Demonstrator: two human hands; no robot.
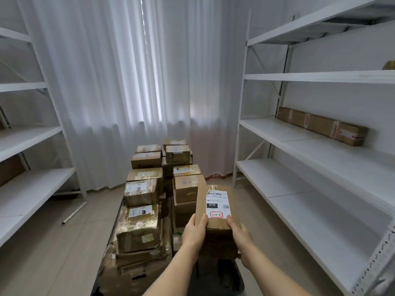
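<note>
A brown cardboard parcel [215,231] with a white shipping label [217,204] on top is held up in front of me with both hands. My left hand [195,232] grips its near left edge, thumb on top. My right hand [241,238] grips the near right edge, thumb lying beside the label. The label shows a barcode, a black "010" patch and a red-framed handwritten mark. The parcel hovers above the right side of a cart [111,248] stacked with several taped cardboard boxes [139,228].
White metal shelving [320,146] runs along the right wall, with a long flat brown box [320,124] on its middle shelf. More white shelves [27,189] stand on the left. White curtains [132,82] cover the far wall. A metal tube [73,213] lies on the tiled floor.
</note>
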